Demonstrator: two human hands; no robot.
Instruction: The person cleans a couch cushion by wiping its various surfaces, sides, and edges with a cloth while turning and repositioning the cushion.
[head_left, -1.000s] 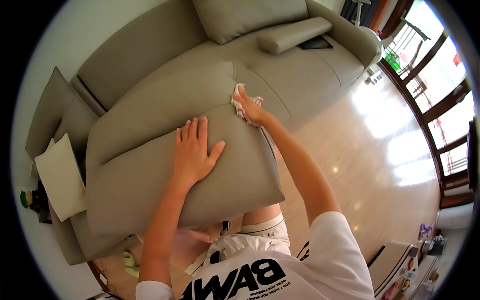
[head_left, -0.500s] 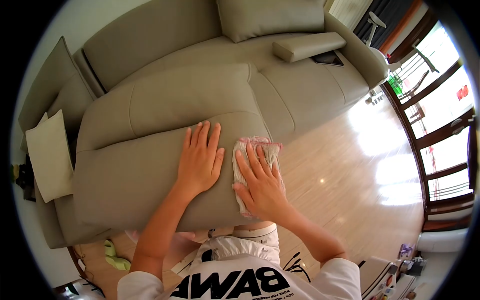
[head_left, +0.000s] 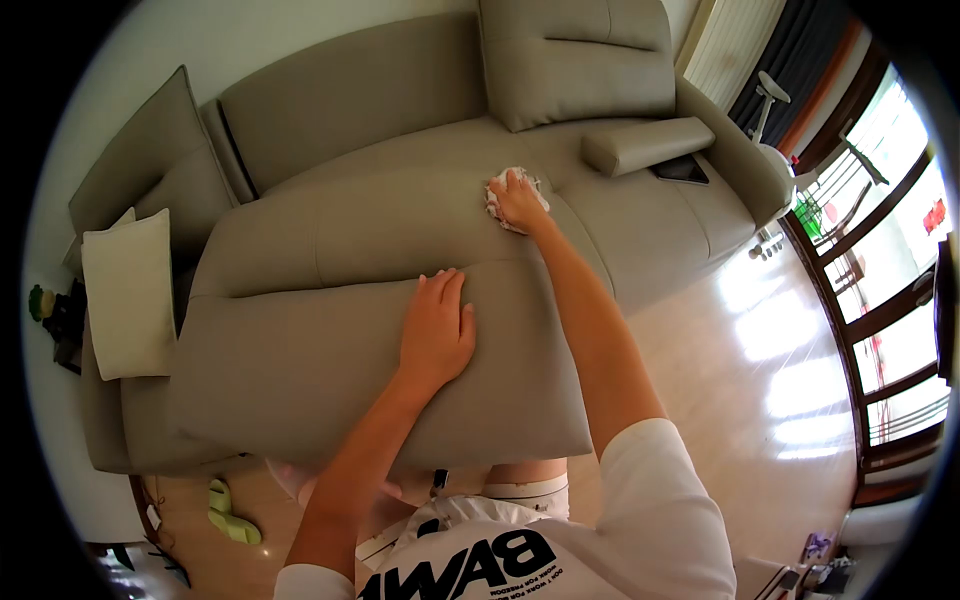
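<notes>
A grey-beige leather cushion (head_left: 380, 370) lies in front of me on the sofa (head_left: 350, 100). My left hand (head_left: 437, 328) rests on it palm down near its middle seam, fingers stretched out and holding nothing. Further off, near the cushion's back right corner, my right hand (head_left: 521, 203) has its fingers curled over a crumpled whitish cloth (head_left: 495, 195). The cloth is pressed against the leather.
A cream pillow (head_left: 130, 300) leans at the left. On the sofa's right part lie a padded roll (head_left: 648, 146) and a dark tablet (head_left: 682, 170). Green slippers (head_left: 232, 515) are on the floor (head_left: 690, 400). Glass doors (head_left: 890, 300) stand at the right.
My right hand has gone from the far right corner to the near right edge, then back to the far part, with the cloth now bunched up. My left hand stays on the cushion.
</notes>
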